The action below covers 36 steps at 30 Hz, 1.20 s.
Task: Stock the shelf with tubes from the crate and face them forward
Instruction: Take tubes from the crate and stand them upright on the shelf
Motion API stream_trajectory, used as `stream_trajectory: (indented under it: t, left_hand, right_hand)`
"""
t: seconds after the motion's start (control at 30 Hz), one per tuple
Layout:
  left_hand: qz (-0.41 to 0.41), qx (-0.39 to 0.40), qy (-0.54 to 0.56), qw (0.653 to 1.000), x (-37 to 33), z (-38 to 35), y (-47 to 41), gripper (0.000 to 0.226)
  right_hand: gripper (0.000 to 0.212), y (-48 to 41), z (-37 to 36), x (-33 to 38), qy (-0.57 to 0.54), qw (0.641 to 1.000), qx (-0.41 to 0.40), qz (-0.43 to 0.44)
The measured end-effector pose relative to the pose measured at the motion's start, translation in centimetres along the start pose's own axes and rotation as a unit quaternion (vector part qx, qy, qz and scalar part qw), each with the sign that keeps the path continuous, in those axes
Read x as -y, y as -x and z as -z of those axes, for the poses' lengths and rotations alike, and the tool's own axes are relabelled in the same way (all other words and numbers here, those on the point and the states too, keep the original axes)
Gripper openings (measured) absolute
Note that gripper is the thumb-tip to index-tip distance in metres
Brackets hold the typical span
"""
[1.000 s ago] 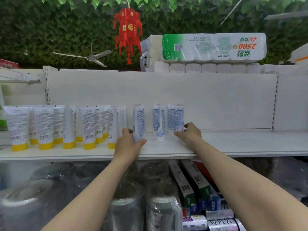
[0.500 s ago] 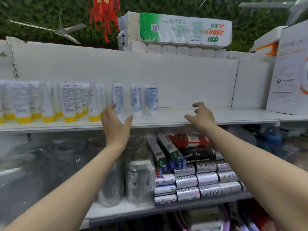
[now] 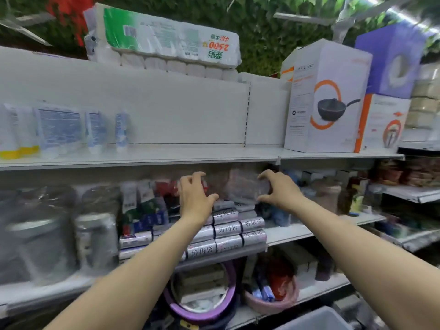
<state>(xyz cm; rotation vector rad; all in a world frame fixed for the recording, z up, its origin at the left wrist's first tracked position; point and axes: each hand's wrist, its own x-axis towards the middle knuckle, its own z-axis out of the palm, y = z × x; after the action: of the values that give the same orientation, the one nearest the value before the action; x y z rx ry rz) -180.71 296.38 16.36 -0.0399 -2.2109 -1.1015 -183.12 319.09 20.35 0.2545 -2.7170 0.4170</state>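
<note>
Your left hand [image 3: 194,196] and right hand [image 3: 277,190], mid-frame, show loose, empty grips, free to restock from the grey crate [image 3: 319,317], lower right.

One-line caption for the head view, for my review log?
Left hand and right hand, both empty, hover below the shelf holding blue-labelled tubes.

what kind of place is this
Most likely a shop aisle, perhaps a general store: white shelving stocked with rows of tubes, a wrapped toilet-roll multipack on top, and a boxed frying pan.
</note>
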Motion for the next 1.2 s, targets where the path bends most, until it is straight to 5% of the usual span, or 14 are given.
stream_trajectory:
  t: [0.33, 0.7, 1.2]
  left_hand:
    - [-0.002, 0.158, -0.007, 0.987, -6.2, -19.4, 8.4, 0.062]
    - [0.017, 0.298, -0.023, 0.954, -4.1, -39.3, 11.9, 0.059]
    - [0.205, 0.503, -0.100, 0.833, 6.4, -59.0, 22.7, 0.060]
  right_hand:
    - [0.055, 6.8, -1.7, -19.9, 0.036, 0.992, 0.059, -0.108]
    - [0.052, 7.9, -9.5, -36.8, 0.043, 0.965, 0.146, -0.213]
    - [0.054, 14.8, -30.3, -52.5, -0.064, 0.844, 0.384, -0.369]
